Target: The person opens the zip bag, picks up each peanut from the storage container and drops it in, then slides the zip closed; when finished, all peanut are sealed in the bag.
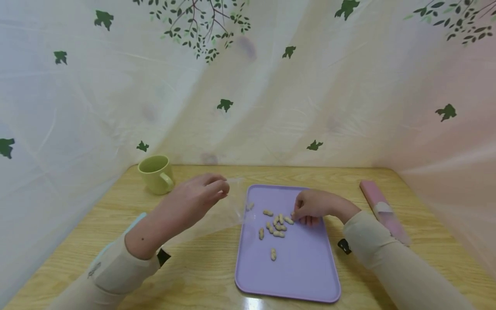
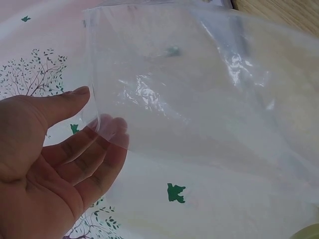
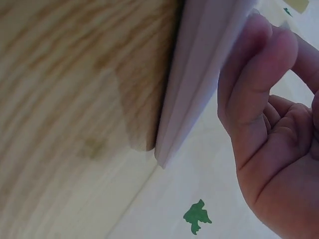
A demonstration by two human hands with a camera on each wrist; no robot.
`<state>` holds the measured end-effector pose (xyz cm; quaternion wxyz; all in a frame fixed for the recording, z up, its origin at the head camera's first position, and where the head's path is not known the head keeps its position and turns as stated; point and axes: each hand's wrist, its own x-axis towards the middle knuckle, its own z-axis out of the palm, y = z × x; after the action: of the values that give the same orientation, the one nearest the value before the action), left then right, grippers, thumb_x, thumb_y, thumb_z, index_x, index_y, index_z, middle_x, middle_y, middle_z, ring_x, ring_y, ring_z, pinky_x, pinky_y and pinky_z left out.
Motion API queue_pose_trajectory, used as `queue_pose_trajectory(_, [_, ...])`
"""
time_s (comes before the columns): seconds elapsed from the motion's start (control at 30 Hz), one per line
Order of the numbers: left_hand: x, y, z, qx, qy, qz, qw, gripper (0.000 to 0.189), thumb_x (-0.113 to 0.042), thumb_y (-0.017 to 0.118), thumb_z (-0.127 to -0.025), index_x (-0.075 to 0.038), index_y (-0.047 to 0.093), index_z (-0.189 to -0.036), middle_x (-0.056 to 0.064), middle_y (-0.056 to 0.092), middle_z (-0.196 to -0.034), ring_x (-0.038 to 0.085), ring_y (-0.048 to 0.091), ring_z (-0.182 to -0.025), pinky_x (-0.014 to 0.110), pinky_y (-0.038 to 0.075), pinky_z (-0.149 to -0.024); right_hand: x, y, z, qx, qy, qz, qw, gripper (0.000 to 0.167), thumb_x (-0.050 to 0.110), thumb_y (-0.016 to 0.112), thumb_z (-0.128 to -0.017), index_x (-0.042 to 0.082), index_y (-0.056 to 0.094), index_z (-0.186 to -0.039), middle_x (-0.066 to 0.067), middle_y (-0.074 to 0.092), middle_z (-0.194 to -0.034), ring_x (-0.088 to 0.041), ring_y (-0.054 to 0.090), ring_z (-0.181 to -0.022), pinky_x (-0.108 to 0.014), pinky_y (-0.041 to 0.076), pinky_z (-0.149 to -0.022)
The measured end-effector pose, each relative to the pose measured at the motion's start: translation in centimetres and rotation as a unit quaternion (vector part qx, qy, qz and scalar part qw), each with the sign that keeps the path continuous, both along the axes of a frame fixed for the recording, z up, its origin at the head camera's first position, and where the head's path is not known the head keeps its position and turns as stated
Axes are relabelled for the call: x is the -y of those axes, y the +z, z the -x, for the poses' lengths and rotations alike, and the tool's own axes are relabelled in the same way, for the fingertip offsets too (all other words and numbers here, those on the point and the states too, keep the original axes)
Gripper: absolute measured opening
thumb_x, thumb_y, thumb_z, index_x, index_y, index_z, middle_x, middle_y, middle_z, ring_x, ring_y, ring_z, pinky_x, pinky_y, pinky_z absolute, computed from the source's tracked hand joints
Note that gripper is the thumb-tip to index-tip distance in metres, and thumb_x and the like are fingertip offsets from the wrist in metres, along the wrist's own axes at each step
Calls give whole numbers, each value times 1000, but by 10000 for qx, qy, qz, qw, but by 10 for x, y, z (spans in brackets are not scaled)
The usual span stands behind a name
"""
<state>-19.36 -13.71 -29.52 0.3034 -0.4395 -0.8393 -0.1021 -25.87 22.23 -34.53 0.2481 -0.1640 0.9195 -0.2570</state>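
In the head view my left hand [image 1: 201, 193] is raised left of a lilac tray [image 1: 290, 275], beside a clear plastic bag [image 1: 228, 206]. The left wrist view shows the thumb at the edge of the film, with several fingertips [image 2: 117, 132] seen through it. The index finger is hidden there, but the hand appears to hold the bag up by this edge. Over the tray's right side, my right hand [image 1: 315, 204] pinches a peanut [image 1: 293, 215] with its fingertips. Several unshelled peanuts [image 1: 280, 227] lie scattered on the tray. In the right wrist view the tray rim [image 3: 199, 74] partly hides the fingertips.
A green mug [image 1: 155, 174] stands at the back left of the wooden table [image 1: 209, 267]. A pink case [image 1: 379, 202] lies on the right. Something light blue [image 1: 139, 218] is partly hidden beneath the left forearm. A patterned curtain [image 1: 263, 86] hangs behind the table.
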Motion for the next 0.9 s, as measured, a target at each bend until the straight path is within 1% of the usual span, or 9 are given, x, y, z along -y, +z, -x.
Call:
queue_pose_trajectory(0.13, [-1,1,0,-3,-8,-1,10000,22,-8,82,-94,-16,68,-109,-1,74,-107,17,73,-87,33,62,-74,-3,4,1,-55,-47,238,9997,20,23,74,-100,5,71,-92,-5,71,-80,-14,68,-67,-29,60,-65])
queue_pose_trajectory(0.3, [-1,2,-2,34,0,12,10000,21,-8,81,-94,-16,69,-109,0,74,-108,17,73,-88,33,62,-75,-5,6,4,-79,-2,657,9978,21,20,71,-102,1,74,-94,-6,72,-80,-14,68,-66,-30,61,-64])
queue_pose_trajectory(0.43, [-2,2,-3,60,28,37,10000,21,-8,81,-95,-16,69,-110,-1,74,-108,16,73,-88,33,62,-74,-4,9,4,-78,-9,936,9956,25,22,70,-103,-2,74,-97,-7,73,-80,-15,69,-66,-32,63,-66])
queue_pose_trajectory(0.6, [-2,2,-4,78,66,53,9999,21,-8,80,-95,-17,69,-110,-1,74,-108,16,73,-87,33,62,-73,0,14,3,-58,-49,1133,9935,30,27,69,-105,-3,74,-105,-7,74,-83,-15,71,-68,-36,65,-71])
queue_pose_trajectory(0.73, [-2,2,-4,63,50,30,10000,22,-7,81,-95,-16,68,-110,-1,74,-109,16,73,-87,32,62,-73,6,17,2,7,-62,1334,9910,33,28,69,-105,-4,73,-112,-7,76,-88,-15,72,-72,-35,65,-72])
queue_pose_trajectory(0.9, [-2,3,-4,106,26,11,9999,21,-8,80,-95,-16,69,-111,0,74,-109,16,73,-89,32,63,-75,18,26,-4,66,31,1688,9856,35,28,69,-106,-5,72,-119,-9,79,-95,-16,73,-74,-33,65,-72])
